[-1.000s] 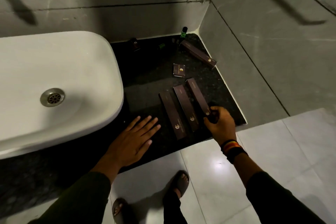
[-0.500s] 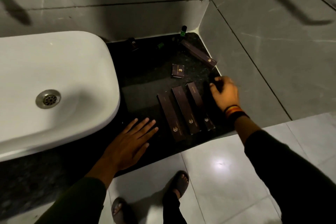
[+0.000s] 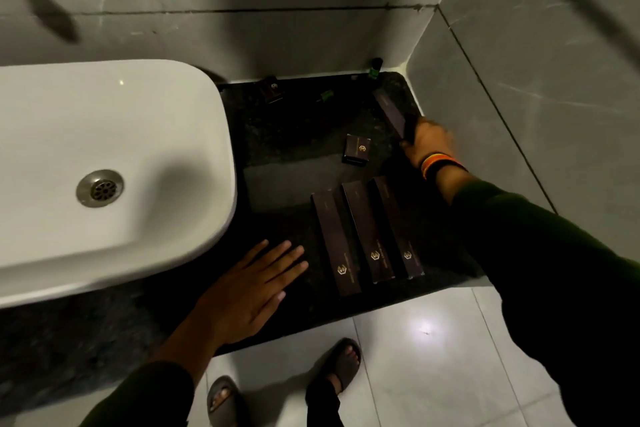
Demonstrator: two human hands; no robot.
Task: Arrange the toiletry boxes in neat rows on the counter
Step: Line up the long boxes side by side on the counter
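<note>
1. Gripping the near end of a long dark box (image 3: 390,108), the right hand (image 3: 427,142) has its fingers curled round it at the far right of the black bench (image 3: 298,121), close to the grey wall.
2. That long box lies at a slant, its far end pointing toward the back corner of the bench.
3. Flat on the bench near its front edge, the left hand (image 3: 247,291) has its fingers spread and holds nothing.
4. Just to the right of the left hand lie three long boxes side by side in a row: the left box (image 3: 335,243), the middle box (image 3: 367,230) and the right box (image 3: 398,225), each with a small gold logo near its front end.
5. The three are parallel and close together; whether they touch cannot be told in the dim light.
6. A small square box (image 3: 356,150) with a gold logo lies apart from the row, between it and the back of the bench, just to the left of the right hand.
7. Near the back wall sits another small dark box (image 3: 272,89), with a small green item (image 3: 325,96) beside it.
8. A small bottle (image 3: 375,68) with a green label stands in the back corner.
9. A white sink (image 3: 104,156) fills the left of the bench.
10. On the right wrist sit striped bands (image 3: 437,163).
</note>
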